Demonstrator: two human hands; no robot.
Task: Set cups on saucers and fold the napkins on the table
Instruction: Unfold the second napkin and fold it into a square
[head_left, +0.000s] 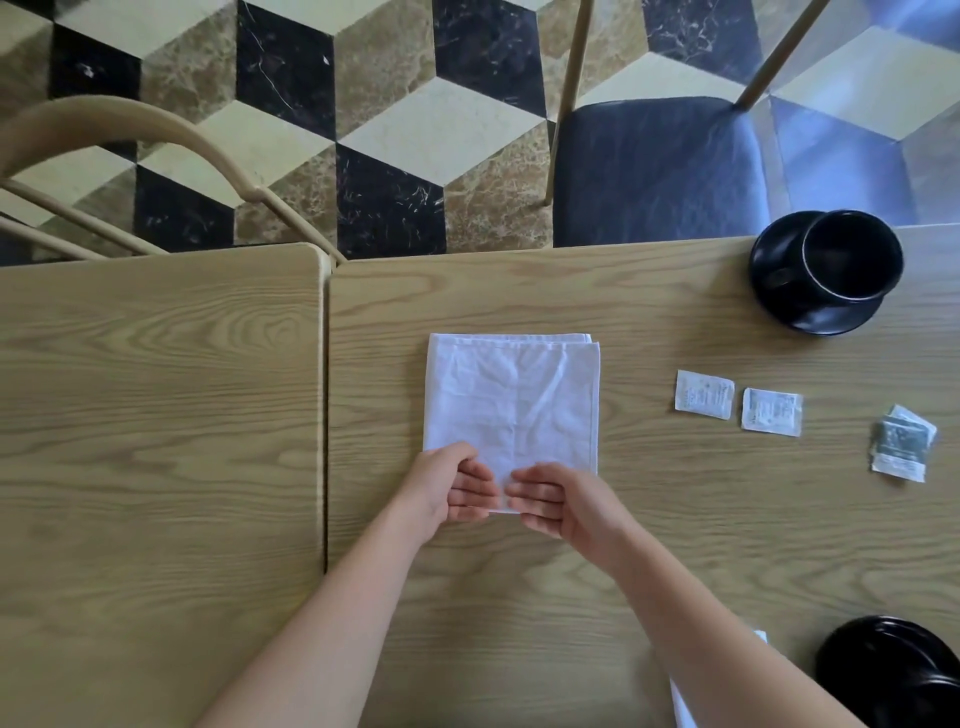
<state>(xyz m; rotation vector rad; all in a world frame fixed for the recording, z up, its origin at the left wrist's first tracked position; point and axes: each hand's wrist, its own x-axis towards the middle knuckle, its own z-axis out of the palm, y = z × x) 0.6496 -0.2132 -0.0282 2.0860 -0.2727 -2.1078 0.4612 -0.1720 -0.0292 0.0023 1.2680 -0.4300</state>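
Observation:
A white napkin (511, 400), folded into a rough square, lies flat in the middle of the wooden table (649, 519). My left hand (447, 486) and my right hand (561, 501) meet at its near edge, and each pinches that edge with fingers curled under it. At the far right a black cup (844, 260) stands on a black saucer (774, 291). Another black saucer or cup (893, 670) shows at the bottom right corner, cut off by the frame. A second white napkin (683, 706) peeks out from under my right forearm.
Two white sachets (704, 394) (771, 411) and a darker packet (901, 444) lie right of the napkin. A second table (156, 415) abuts on the left with a narrow gap between. A wooden chair (130, 156) and a dark-cushioned chair (654, 166) stand beyond the far edge.

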